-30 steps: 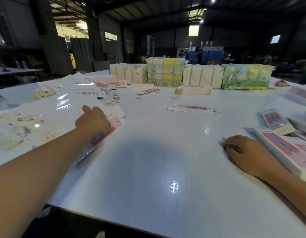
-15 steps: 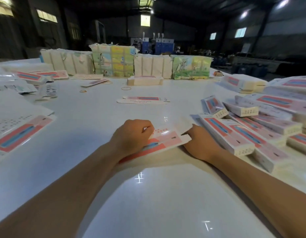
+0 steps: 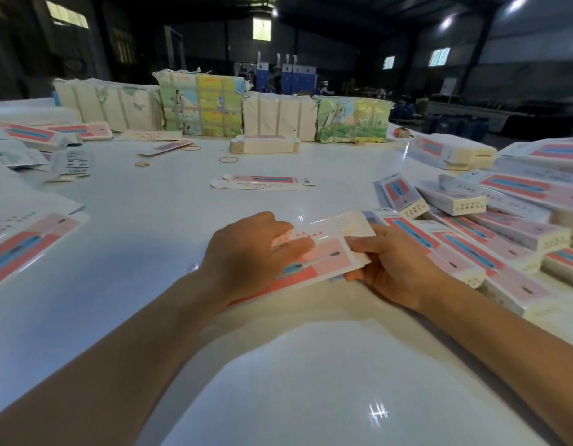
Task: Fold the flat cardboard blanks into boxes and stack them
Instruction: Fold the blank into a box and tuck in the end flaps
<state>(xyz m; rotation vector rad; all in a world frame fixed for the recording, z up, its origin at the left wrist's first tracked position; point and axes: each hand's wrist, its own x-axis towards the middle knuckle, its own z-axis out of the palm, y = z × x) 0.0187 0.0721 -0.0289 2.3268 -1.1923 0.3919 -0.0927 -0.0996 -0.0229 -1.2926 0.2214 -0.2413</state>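
A flat pink, red and white cardboard blank (image 3: 327, 252) is held just above the white table (image 3: 143, 226) in front of me. My left hand (image 3: 249, 255) grips its left part, fingers curled over the top face. My right hand (image 3: 394, 265) pinches its right edge, thumb on top. To the right lies a heap of folded boxes (image 3: 491, 230) with the same pink and blue print. More flat blanks (image 3: 24, 246) lie at the left edge, and a single blank (image 3: 262, 182) lies further back in the middle.
Wrapped bundles (image 3: 201, 104) stand in a row across the far side of the table, with a small stack of blanks (image 3: 265, 144) in front of them. Rubber bands (image 3: 228, 160) lie loose on the table. Papers and leaflets (image 3: 69, 162) are at the far left.
My left hand carried a blank from the left pile to the middle. My right hand has now taken hold of its right edge, and the blank has risen off the table.
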